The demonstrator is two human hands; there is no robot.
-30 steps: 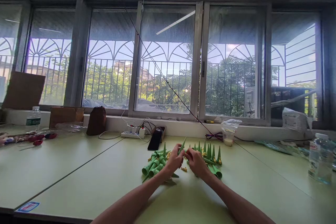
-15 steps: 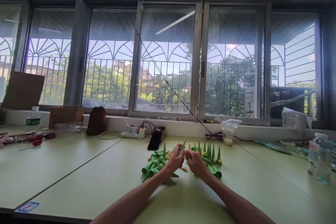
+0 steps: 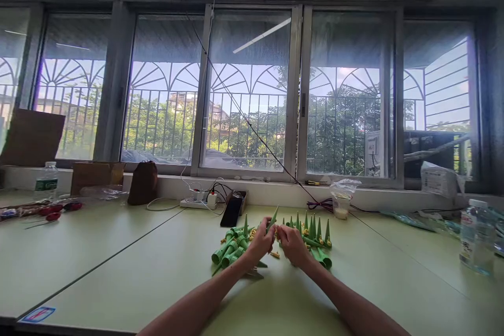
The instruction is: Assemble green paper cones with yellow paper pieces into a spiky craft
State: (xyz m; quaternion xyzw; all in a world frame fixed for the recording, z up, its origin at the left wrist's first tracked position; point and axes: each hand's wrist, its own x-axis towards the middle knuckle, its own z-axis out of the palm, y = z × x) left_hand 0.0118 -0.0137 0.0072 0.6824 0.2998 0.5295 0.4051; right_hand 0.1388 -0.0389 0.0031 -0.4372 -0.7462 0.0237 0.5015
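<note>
A green cone (image 3: 273, 218) points up at a slant from the left hand (image 3: 261, 244), whose fingers are closed around it above the table (image 3: 129, 273). The right hand (image 3: 293, 245) has its fingertips bunched right beside the left's, though from here I can't tell what they pinch. Loose green cones (image 3: 231, 251) lie heaped to the left, and upright cones (image 3: 318, 230) stand to the right.
</note>
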